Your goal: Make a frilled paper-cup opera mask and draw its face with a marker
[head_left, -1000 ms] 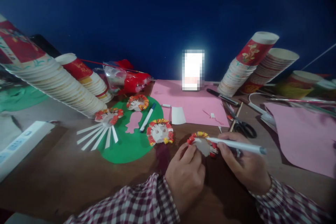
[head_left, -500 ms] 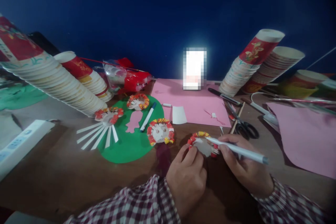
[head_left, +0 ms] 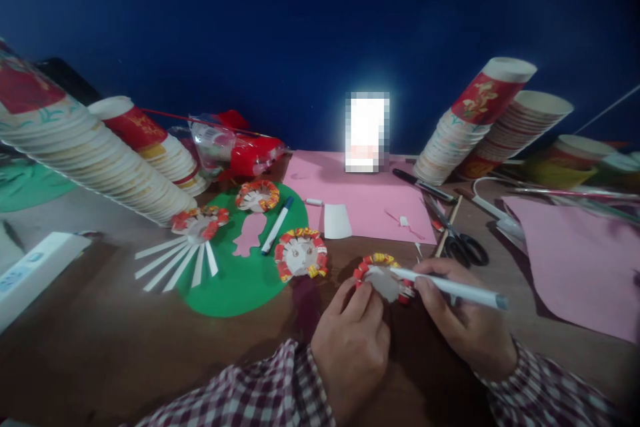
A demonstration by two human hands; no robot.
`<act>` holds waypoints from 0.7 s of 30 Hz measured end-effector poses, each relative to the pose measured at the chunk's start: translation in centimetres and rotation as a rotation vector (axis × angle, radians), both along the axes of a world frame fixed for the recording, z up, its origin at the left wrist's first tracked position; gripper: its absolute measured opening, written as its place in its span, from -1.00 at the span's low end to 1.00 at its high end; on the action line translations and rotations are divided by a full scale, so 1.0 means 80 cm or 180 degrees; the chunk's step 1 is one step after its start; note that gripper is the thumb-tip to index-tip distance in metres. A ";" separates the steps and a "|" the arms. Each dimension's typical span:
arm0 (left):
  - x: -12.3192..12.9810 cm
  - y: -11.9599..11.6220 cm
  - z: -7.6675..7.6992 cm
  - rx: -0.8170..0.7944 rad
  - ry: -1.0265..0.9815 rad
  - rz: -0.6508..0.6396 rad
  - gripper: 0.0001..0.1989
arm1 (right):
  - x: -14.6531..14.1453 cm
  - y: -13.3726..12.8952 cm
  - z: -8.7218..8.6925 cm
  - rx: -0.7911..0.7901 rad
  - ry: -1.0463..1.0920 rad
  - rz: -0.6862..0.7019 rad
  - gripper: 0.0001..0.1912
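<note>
Between my hands is a paper-cup cutout (head_left: 384,282), a pale round disc ringed by curled red and yellow strips. My left hand (head_left: 353,340) grips its near left edge, fingers bent over the rim. A white marker (head_left: 455,288) is held in my right hand (head_left: 463,320), its tip at the upper part of the disc. Whether the tip touches is too blurred to tell. To the left lies a similar cutout with a drawn face (head_left: 301,255), above a dark maroon paper piece (head_left: 306,307).
Further left, a green paper circle (head_left: 225,297) carries a capped marker (head_left: 277,227), a pink fish-shaped cutout (head_left: 250,235) and another curled cutout (head_left: 257,197). Scissors (head_left: 465,247) lie beyond my right hand. Stacked paper cups (head_left: 477,120) lean at the back, near pink paper (head_left: 370,190).
The view has shifted slightly, moving the table things a little left. The marker tip has moved slightly down and inward over the disc; both hands keep their hold.
</note>
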State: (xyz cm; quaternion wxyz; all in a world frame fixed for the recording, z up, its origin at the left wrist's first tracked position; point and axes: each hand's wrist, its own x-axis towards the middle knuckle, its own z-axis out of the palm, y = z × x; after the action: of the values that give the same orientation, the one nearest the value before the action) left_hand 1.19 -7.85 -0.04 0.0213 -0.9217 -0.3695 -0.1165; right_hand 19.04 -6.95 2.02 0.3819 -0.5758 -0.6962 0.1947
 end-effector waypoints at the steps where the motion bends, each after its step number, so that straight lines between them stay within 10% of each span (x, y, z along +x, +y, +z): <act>1: 0.000 0.000 -0.001 0.0000 -0.0010 -0.0016 -0.80 | 0.000 0.000 0.000 0.0000 -0.0004 0.0008 -0.89; 21: -0.003 0.002 0.006 -0.0024 -0.0099 0.0105 -0.76 | -0.003 0.003 -0.007 -0.0121 -0.0232 0.0376 -0.86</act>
State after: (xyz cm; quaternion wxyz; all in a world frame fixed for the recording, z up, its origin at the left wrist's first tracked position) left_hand 0.95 -7.72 0.45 0.0141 -0.9136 -0.3854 -0.1291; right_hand 18.82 -6.74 1.48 0.3331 -0.5475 -0.7387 0.2090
